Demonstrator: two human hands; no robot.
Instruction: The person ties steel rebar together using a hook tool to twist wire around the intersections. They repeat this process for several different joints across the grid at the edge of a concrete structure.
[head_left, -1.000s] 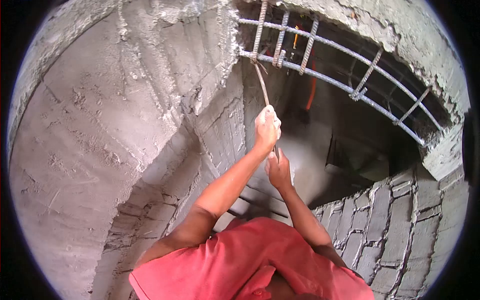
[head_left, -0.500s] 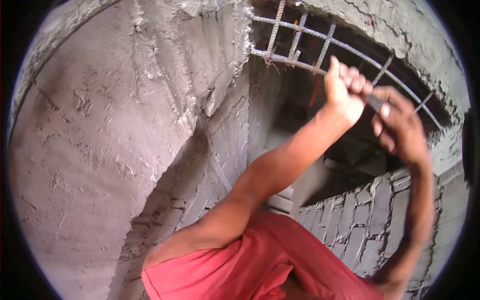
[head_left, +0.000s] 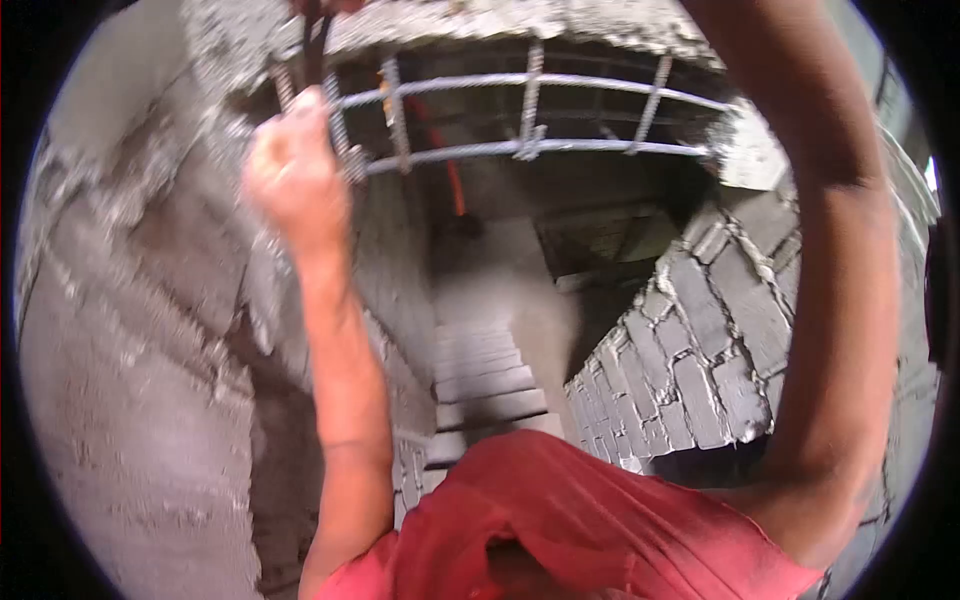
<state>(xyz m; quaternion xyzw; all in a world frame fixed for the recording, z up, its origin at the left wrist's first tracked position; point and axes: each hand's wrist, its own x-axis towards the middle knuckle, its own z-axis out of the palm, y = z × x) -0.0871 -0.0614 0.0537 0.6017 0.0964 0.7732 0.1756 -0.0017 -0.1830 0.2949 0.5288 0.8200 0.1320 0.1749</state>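
Observation:
My left hand [head_left: 298,165] is a closed fist at the left end of a rebar grid [head_left: 530,85]. A dark metal tool [head_left: 316,45], slim and apparently two-armed, rises from the top of this fist, which hides its lower end. At the top edge of the view, fingers of my right hand [head_left: 335,5] close round the tool's upper part; the rest of that hand is out of frame. My right arm [head_left: 830,200] arches up on the right side and leaves the view at the top.
Rough concrete [head_left: 430,30] borders the grid above. Through the opening hangs a red strip [head_left: 455,185]. Below, steps [head_left: 490,390] descend between a plastered wall [head_left: 130,400] and a brick wall [head_left: 710,380].
The view has swung, so the grid now runs nearly level and the steps show. Both hands now appear farther left and higher, with the right hand mostly out of frame.

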